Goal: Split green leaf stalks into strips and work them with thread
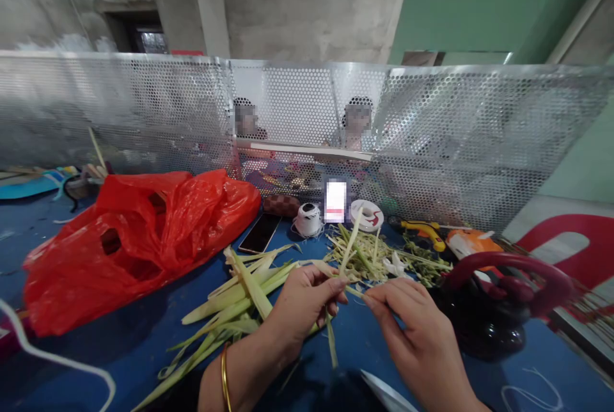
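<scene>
My left hand, with a gold bangle at its wrist, pinches a pale green corn husk strip between thumb and fingers. One end of husk rises above the fingertips and another hangs below them. My right hand is closed on the strip's right end, a short way from the left fingertips. Beside and under my left forearm lies a loose pile of corn husks, pale yellow to green. Smaller husk scraps are heaped just beyond both hands.
On the blue table are a red plastic bag, a phone, a thread spool, a tape roll, a lit screen and a dark kettle-like pot. A perforated metal partition stands behind, with people beyond.
</scene>
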{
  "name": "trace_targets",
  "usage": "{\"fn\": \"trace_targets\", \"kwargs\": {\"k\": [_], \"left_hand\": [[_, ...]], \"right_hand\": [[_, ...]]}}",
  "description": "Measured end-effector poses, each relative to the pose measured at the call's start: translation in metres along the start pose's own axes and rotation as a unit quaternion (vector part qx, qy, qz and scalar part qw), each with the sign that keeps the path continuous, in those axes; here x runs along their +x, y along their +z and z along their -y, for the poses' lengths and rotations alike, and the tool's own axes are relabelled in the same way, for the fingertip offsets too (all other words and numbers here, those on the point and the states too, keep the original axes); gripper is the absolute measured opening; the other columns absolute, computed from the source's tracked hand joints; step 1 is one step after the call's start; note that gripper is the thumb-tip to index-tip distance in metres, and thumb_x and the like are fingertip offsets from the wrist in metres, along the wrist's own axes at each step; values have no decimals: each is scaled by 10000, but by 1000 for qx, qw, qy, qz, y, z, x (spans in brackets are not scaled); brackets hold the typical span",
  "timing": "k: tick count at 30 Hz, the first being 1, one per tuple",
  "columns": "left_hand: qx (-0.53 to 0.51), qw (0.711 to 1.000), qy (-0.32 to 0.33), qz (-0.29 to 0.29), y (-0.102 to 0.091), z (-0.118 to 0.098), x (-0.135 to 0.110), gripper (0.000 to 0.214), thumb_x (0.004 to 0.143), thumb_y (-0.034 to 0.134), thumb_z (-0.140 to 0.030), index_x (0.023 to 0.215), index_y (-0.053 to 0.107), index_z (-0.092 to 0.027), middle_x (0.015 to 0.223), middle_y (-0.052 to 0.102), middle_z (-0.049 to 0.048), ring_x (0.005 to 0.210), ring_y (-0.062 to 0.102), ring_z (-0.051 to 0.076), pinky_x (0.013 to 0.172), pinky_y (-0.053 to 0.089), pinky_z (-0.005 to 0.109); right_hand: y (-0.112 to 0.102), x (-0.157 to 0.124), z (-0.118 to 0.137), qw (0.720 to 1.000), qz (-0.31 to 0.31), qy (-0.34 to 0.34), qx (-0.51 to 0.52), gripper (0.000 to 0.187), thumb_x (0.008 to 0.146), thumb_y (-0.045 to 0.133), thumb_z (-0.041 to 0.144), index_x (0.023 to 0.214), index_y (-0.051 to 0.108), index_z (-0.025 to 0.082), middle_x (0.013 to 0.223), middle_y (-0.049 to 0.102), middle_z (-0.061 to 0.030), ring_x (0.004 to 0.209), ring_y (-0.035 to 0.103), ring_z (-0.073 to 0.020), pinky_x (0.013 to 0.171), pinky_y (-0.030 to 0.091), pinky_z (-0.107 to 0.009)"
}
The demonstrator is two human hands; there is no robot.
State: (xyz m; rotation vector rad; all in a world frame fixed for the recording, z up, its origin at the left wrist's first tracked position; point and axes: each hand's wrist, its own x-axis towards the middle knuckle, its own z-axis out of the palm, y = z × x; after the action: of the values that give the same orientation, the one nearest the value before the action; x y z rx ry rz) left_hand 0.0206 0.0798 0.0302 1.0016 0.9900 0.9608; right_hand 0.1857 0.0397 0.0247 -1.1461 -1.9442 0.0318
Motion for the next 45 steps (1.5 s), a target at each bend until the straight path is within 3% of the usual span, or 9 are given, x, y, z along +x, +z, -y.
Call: {"fn": "trace_targets", "kwargs": {"k": [10,18,20,22,25,28,31,39,45], "left_hand": [[-21,998,26,58,-5,-4,0,351,738,685,-462,804,668,-117,765,687,75,586,591,104,419,389,166],[-47,998,38,1,-2,3,2,330,668,748,-387,848,696,-116,786,701,80,534,556,86,406,363,160],[-50,998,37,4,-2,4,2,327,671,745,-380,856,693,-116,768,698,76,524,551,88,399,357,162],[-45,998,26,19,-2,5,3,312,688,734,-374,859,690,-116,754,691,68,522,547,84,397,347,158],[-36,998,-3,50,-1,5,0,296,710,718,-366,868,691,-117,757,687,62,519,535,73,401,326,154],[-18,997,-26,77,1,5,-4,303,718,708,-391,855,699,-122,776,688,64,523,527,67,411,302,157],[3,995,-40,90,3,7,-7,301,724,697,-414,826,697,-131,803,695,63,526,520,64,427,285,163],[31,994,-66,76,6,14,-4,275,652,730,-342,828,715,-132,655,665,23,468,451,62,428,242,181],[40,994,-60,87,7,13,-6,303,673,717,-425,736,691,-130,676,671,37,489,472,72,439,253,191]], "right_hand": [[3,-1,-1,999,-13,34,10,203,908,508,256,733,602,214,698,650,-23,659,593,-177,664,442,-310],[0,-1,5,998,40,-31,34,190,888,505,200,729,607,218,643,626,-1,588,564,-148,757,455,-336],[0,1,2,996,49,15,69,221,900,499,254,727,630,217,653,634,-6,603,575,-153,743,464,-325],[1,3,-5,983,52,119,127,305,919,473,359,731,659,209,682,650,-26,656,605,-174,666,475,-295],[6,7,-17,930,37,272,245,385,861,522,510,771,704,182,689,666,-43,697,635,-204,641,494,-295],[13,8,-21,865,17,346,363,363,750,666,509,842,718,162,702,680,-46,665,631,-200,627,500,-305],[15,9,-16,843,-5,357,402,298,722,707,460,727,690,163,641,637,-23,602,580,-167,571,467,-276],[17,8,-12,861,-1,334,382,294,740,684,434,628,604,175,574,558,21,552,513,-134,573,428,-257],[20,9,-13,865,6,335,373,335,714,702,474,616,632,161,532,565,5,521,512,-140,532,419,-261]]}}
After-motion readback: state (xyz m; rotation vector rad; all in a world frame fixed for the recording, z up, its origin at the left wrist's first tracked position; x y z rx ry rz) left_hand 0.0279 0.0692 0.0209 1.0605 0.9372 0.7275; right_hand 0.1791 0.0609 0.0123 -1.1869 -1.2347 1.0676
